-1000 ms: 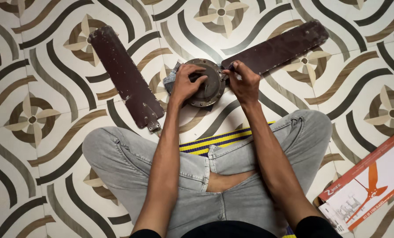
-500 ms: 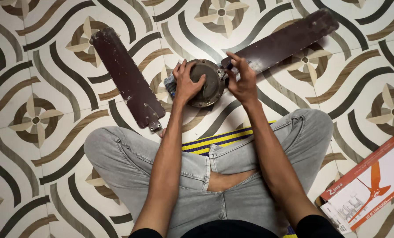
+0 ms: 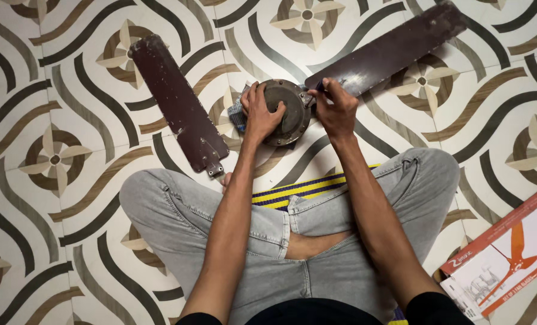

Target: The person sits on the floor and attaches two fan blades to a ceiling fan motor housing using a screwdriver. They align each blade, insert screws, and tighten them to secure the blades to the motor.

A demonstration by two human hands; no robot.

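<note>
Person sits cross-legged on patterned tile floor (image 3: pixel 58 241), both hands on a ceiling fan motor (image 3: pixel 289 111).

Hidden or unclear: left hand (image 3: pixel 261 114) covers part of the motor top; right hand's (image 3: pixel 336 109) fingertips sit at the joint of motor and attached blade (image 3: pixel 389 48), small thing pinched there too small to identify; blade tip is cut by the top edge; a cloth (image 3: pixel 238 114) is mostly hidden under the motor; cardboard box (image 3: pixel 509 259) is cut off at right.
Floor: cream tiles with grey and brown wavy bands and star motifs.
Motor: round, dark, dusty metal, on the floor just ahead of the knees. Left fingers spread, gripping its top; right fingers closed narrow at its rim.
Loose dark brown blade (image 3: pixel 178 102) lies left, apart from the motor.
Yellow-striped strip (image 3: pixel 298 189) lies near the shins.
</note>
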